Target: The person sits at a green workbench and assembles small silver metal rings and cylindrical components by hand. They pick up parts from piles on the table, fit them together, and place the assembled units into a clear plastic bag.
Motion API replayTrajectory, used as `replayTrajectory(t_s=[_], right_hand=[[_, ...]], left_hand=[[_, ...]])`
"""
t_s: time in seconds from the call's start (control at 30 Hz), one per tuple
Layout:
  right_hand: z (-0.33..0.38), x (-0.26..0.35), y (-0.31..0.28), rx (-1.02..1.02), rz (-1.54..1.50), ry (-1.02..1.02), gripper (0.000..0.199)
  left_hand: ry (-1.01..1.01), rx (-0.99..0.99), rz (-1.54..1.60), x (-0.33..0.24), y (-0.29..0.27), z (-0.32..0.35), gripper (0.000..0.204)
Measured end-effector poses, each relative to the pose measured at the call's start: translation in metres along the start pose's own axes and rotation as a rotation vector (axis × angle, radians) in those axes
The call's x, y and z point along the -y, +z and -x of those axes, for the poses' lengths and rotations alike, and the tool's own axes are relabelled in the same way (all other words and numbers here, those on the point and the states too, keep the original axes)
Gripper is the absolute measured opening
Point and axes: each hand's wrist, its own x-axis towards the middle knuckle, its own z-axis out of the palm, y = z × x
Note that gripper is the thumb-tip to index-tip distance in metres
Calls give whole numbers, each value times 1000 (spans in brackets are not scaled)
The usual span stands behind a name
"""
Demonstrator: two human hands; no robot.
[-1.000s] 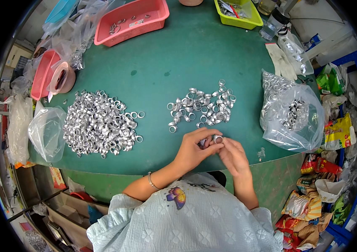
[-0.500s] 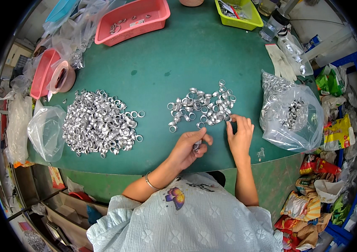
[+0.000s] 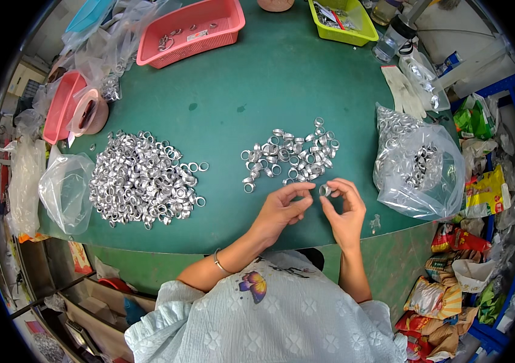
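Between thumb and fingers of my right hand [image 3: 345, 212] I hold one silver metal ring [image 3: 325, 190], raised a little off the table. My left hand [image 3: 280, 212] is beside it with fingers curled and the thumb close to them; whatever lies inside that hand is hidden. Just beyond both hands spreads a small loose group of the same rings [image 3: 293, 151]. A much larger heap of rings [image 3: 142, 175] lies to the left. On the right, a clear plastic bag [image 3: 421, 169] holds many more, its mouth facing me.
A pink basket [image 3: 191, 36] with a few rings stands at the back of the green table [image 3: 209, 103]. Farther right are a yellow-green basket [image 3: 345, 27], a bottle [image 3: 393, 39] and a white glove [image 3: 402, 91]. An empty-looking clear bag [image 3: 66, 190] lies far left.
My right hand has drawn back from the loose group with a ring in its fingers. My left hand has turned and moved slightly forward, hiding the ring seen in its fingers before.
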Motion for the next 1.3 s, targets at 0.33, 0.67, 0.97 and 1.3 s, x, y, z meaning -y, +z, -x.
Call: replayTrajectory(t_s=[0.33,0.67,0.97,1.3], right_hand=[[-8,-1,-11,46,-205,27,28],[-37,-48,4,-74,427,-104,12],[-10,-31,-10,217,-1018,660,12],[4,-6,1,164,-374,232,11]], left_hand=[[-12,140,79,2,-2,-7,30],[-139,207,429,1,-6,-6,25],[14,75,88,5,1,-7,30],[49,58,-141,3,6,-10,30]])
